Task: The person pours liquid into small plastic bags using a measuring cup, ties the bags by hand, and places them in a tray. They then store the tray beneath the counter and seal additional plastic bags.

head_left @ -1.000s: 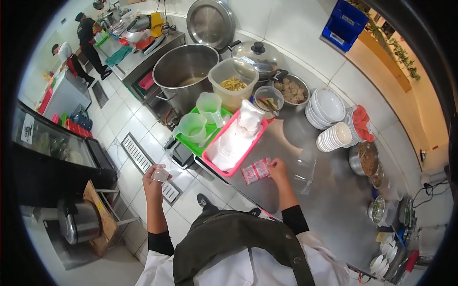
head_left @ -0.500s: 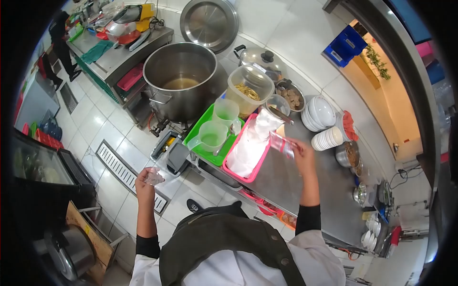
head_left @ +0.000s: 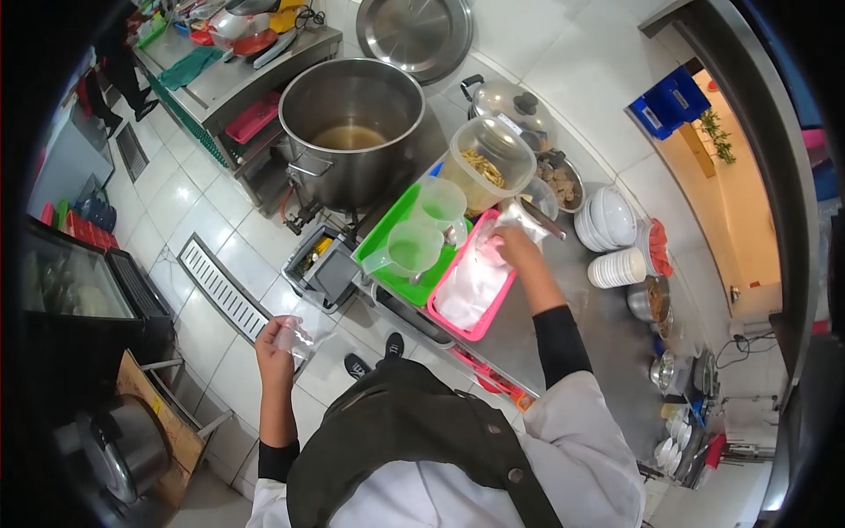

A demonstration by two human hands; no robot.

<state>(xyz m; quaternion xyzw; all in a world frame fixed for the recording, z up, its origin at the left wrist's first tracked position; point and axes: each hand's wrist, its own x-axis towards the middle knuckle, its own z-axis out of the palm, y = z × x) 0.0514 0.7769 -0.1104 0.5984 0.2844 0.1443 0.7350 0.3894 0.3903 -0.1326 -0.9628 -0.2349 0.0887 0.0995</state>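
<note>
My left hand (head_left: 273, 350) is held out over the floor at left, fingers closed on a crumpled piece of clear plastic (head_left: 292, 334). Reaching forward, my right hand (head_left: 512, 245) is at the upper part of a pink basket (head_left: 480, 333) with white plastic bags (head_left: 471, 290) in it. Its fingers are bent around a small plastic bag with pink marks (head_left: 489, 252), partly hidden by the hand. Left of the basket, a green tray (head_left: 374, 242) carries two translucent measuring jugs (head_left: 414, 249). A clear tub of yellowish strips (head_left: 493, 158) stands behind.
A big steel pot (head_left: 352, 110) stands on a burner at back left. Beyond the basket are a bowl of meat pieces (head_left: 559, 180), stacked white bowls (head_left: 607, 218) and stacked cups (head_left: 616, 269). A grey bin (head_left: 324, 273) stands below the counter's left edge.
My right hand has moved left and forward from above the counter into the pink basket with the small bag. My left hand still holds the clear plastic. The view has shifted slightly.
</note>
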